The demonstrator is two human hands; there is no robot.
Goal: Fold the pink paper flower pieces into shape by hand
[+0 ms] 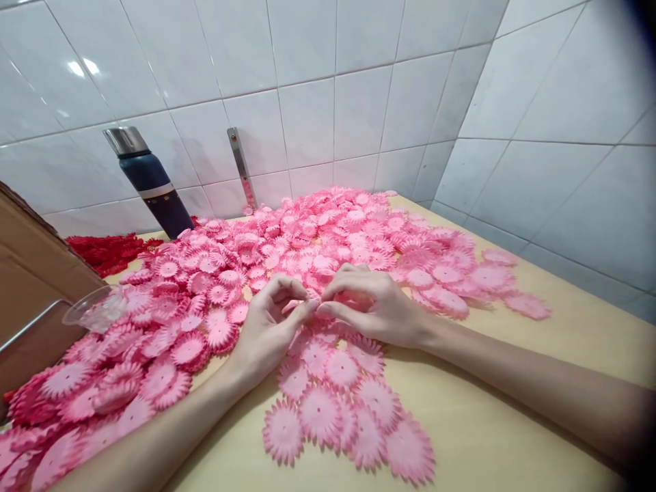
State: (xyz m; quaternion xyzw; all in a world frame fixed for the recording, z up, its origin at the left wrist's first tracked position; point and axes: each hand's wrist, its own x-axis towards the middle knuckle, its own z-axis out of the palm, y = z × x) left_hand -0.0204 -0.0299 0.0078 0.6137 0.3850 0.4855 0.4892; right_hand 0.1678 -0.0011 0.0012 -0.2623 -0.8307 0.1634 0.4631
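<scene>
Fingertips of my left hand (275, 318) and my right hand (372, 305) meet above the table in a pinch. Between them shows a bit of pink, which looks like a fabric flower petal disc, mostly hidden by the fingers. Just below my hands lies a loose group of pink petal discs (320, 413), round with jagged edges and a small centre hole. Behind and to the left spreads a large heap of similar pink discs (307, 236), some of them stacked.
A dark blue bottle (156, 188) leans in view at the back left, near red pieces (107, 253). A cardboard box (35, 266) and a clear plastic dish (97, 311) are at the left. A metal strip (240, 160) stands against the tiled wall (307, 116). The table (492, 369) is yellowish.
</scene>
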